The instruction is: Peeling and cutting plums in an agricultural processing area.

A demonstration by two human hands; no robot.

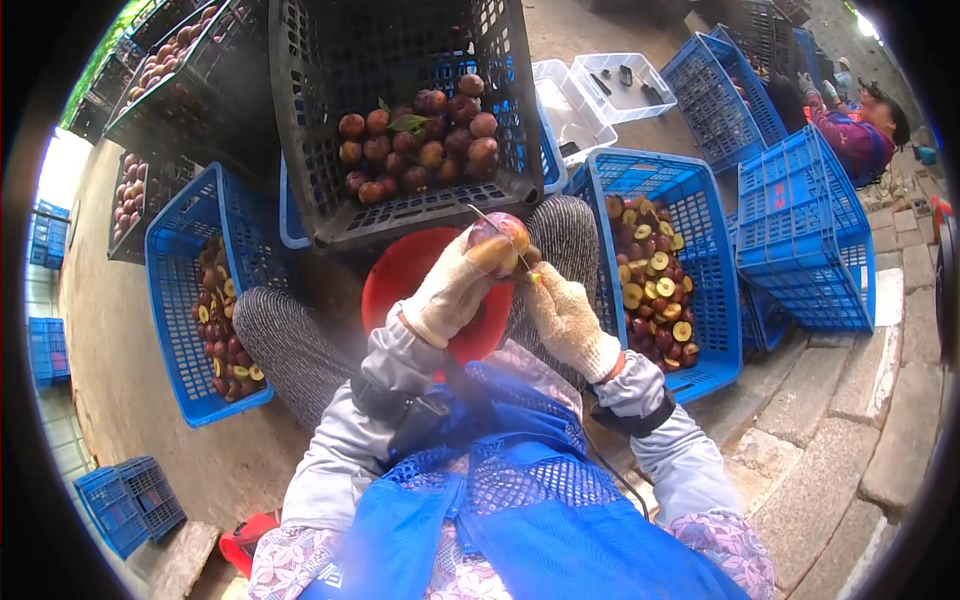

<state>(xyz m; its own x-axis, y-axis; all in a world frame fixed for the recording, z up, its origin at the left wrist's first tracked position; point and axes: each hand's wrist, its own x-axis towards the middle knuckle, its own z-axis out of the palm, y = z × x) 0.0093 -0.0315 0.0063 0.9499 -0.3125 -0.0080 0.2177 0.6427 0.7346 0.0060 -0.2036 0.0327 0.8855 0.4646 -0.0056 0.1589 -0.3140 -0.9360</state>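
Note:
In the middle of the head view, my gloved left hand grips a reddish-purple plum. My right hand, also in a pale knit glove, is closed around a small knife. The thin blade lies across the plum, its tip showing past the upper left side. Both hands are above a red basin between my knees; its inside is mostly hidden. Just beyond, a tilted black crate holds whole plums and a green leaf.
Blue crates of cut plums stand at my right and left. Stacked blue crates are farther right, near another person. Clear plastic boxes lie beyond; black crates of plums stand far left.

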